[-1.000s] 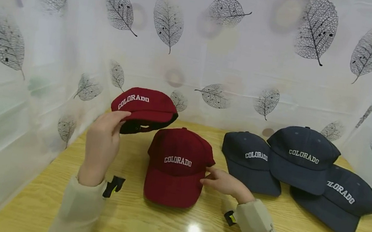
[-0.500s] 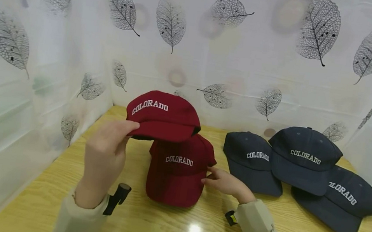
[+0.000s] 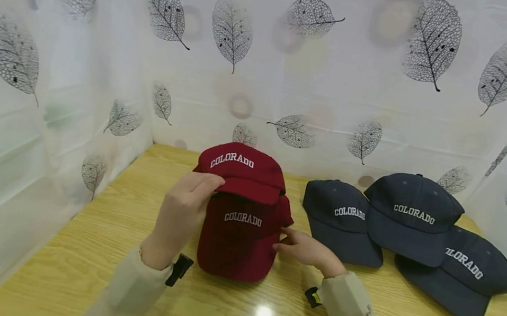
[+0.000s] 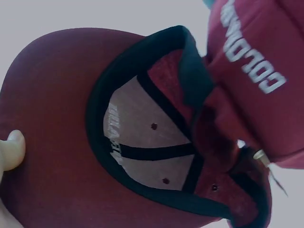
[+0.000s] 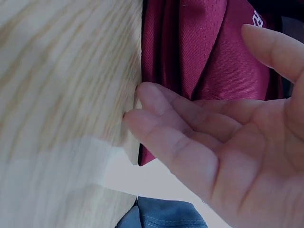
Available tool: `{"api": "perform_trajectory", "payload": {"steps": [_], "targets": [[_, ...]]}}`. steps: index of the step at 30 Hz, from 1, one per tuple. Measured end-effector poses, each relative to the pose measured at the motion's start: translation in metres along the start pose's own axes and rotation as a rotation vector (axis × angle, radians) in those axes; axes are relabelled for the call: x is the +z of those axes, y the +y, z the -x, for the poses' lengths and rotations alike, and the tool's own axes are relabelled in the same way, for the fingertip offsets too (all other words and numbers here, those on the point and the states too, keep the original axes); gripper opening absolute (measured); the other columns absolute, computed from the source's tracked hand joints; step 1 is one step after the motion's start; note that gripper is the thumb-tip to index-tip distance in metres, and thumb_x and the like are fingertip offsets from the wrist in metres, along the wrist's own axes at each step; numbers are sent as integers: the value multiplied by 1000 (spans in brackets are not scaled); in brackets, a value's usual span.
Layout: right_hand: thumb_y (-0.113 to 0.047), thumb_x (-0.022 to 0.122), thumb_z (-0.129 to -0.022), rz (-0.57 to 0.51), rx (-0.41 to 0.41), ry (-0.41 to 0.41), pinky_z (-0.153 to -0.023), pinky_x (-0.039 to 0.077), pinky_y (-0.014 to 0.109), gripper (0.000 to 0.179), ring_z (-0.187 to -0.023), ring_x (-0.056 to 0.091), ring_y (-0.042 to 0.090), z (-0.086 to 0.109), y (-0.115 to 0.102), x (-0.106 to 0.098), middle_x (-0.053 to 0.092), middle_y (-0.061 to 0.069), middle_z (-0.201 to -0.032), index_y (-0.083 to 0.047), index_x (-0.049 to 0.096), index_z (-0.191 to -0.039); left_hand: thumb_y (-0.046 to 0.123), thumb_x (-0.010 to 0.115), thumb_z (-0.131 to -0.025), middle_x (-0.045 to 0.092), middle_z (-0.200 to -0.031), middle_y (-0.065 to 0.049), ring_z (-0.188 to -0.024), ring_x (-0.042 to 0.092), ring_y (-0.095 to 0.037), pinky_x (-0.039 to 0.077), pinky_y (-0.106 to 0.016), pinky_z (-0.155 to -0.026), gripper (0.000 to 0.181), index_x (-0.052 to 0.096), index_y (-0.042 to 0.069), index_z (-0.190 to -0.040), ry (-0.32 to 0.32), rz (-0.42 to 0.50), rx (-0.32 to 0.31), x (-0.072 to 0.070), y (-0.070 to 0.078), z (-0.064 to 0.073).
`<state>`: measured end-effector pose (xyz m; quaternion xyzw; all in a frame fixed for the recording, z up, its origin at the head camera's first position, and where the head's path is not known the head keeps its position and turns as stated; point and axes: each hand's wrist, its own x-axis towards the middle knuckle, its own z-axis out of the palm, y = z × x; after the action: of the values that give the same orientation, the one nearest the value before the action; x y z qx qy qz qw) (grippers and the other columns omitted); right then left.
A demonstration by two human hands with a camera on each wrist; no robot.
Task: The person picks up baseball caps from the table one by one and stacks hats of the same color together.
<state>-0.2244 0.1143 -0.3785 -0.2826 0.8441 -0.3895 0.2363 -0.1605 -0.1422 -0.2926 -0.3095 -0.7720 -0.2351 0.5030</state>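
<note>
My left hand (image 3: 182, 218) pinches the brim edge of a dark red baseball cap (image 3: 247, 170) lettered COLORADO. That cap is over the crown of a second red baseball cap (image 3: 236, 254), which sits on the table with its brim toward me. The left wrist view shows the held cap's underside (image 4: 57, 118), with the thumb (image 4: 13, 151) on the brim, and part of the lower cap (image 4: 266, 61) beyond its back strap. Beside the lower cap's right side is my right hand (image 3: 308, 249), fingers relaxed. In the right wrist view its fingertips (image 5: 151, 95) touch the red cloth near the table.
Several navy baseball caps lie to the right: one at the left (image 3: 338, 222), one overlapping on top (image 3: 411, 216), one at the far right (image 3: 469, 272). The wooden table (image 3: 195, 310) ends at a leaf-printed white curtain (image 3: 263, 84) behind and at both sides.
My left hand has carried the upper red cap rightward, then lower, from the left side to over the lower cap's crown. The right hand and navy caps have stayed put.
</note>
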Motion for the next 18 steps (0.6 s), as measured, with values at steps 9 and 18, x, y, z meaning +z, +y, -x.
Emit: {"api": "perform_trajectory", "payload": {"steps": [9,18], "targets": [[-20,52,-89,-6,1,6,-76,45,37,54,-97,55,26,0,-1,0,57,17,-107,9,33,-130,-4,59,-79,62,-91,-13,-86,58,-24,48,-33,-75,16,64,-1,-94,-150,-3,19,21,2,13],[-20,52,-89,-7,-4,5,-77,45,37,54,-97,55,26,1,0,1,52,19,-115,7,34,-131,-2,66,-76,62,-95,-7,-89,57,-19,47,-28,-75,23,65,6,-97,-341,-62,56,32,7,23]]}}
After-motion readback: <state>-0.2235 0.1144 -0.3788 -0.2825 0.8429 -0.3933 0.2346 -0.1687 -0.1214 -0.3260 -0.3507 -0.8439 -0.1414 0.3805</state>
